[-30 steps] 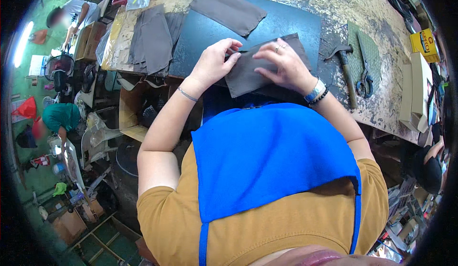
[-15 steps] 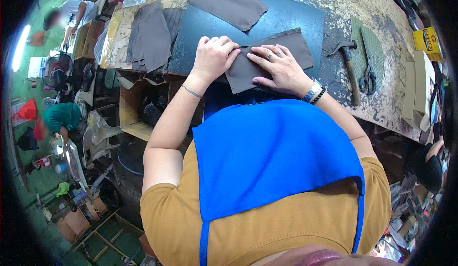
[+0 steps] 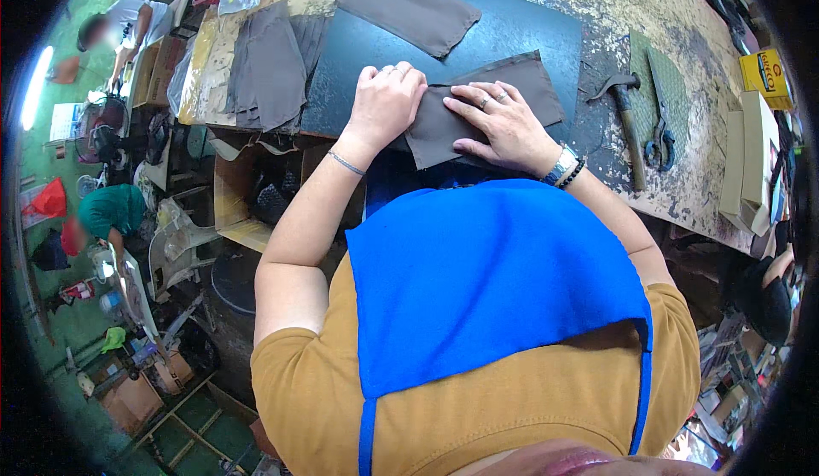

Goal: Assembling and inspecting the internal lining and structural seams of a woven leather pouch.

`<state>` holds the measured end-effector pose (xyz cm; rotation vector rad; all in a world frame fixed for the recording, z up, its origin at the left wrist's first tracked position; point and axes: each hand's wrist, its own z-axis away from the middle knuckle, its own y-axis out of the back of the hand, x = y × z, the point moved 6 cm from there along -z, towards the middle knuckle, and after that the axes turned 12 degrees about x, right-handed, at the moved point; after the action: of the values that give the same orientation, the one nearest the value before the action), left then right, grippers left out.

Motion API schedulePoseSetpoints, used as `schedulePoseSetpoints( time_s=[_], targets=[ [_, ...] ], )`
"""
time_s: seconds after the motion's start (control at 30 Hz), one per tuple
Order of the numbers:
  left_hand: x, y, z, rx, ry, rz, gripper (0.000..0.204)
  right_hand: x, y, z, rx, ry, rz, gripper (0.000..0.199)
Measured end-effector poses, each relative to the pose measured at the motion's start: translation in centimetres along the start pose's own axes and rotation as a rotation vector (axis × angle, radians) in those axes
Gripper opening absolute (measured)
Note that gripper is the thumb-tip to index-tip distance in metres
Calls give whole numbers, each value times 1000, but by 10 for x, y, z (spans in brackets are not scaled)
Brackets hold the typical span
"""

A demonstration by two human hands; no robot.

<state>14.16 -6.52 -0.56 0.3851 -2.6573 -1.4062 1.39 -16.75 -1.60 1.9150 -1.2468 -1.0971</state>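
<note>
A dark brown fabric piece (image 3: 435, 139) lies at the near edge of a smooth black board (image 3: 358, 45). My left hand (image 3: 384, 105) is closed at the piece's left edge, its fingers curled and pressed together there; the fingertips are partly hidden. Spread flat on the middle of the same fabric, my right hand (image 3: 508, 126) holds it down with the fingers apart. Farther back on the board rests a second brown fabric piece (image 3: 409, 7). A stack of similar pieces (image 3: 269, 71) sits to the left, partly over the board's edge.
To the right are a hammer (image 3: 629, 126) and dark-handled scissors (image 3: 659, 130), the scissors on a green mat (image 3: 648, 66). Beyond them stand a yellow box (image 3: 766, 79) and a long pale box (image 3: 740, 169). An open cardboard box (image 3: 239, 190) is below the table's left side. Two people are at far left.
The fingers of my left hand have curled in slightly at the fabric's edge. My right hand and the fabric stay nearly in place.
</note>
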Motion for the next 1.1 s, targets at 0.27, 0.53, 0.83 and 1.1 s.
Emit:
schedulePoseSetpoints(
  time_s=[0.27, 0.53, 0.83, 1.1],
  targets=[
    [-17, 15, 3, 75, 198, 214, 8, 0, 4, -1, 2, -13, -13, 56],
    [1, 22, 1, 40, -53, 35, 9, 0, 3, -2, 10, -7, -7, 56],
    [1, 11, 3, -15, -85, -62, 8, 0, 3, -2, 5, -15, -1, 56],
    [-29, -7, 13, -17, 518, 344, 12, 1, -2, -2, -16, 2, 10, 57]
  ],
)
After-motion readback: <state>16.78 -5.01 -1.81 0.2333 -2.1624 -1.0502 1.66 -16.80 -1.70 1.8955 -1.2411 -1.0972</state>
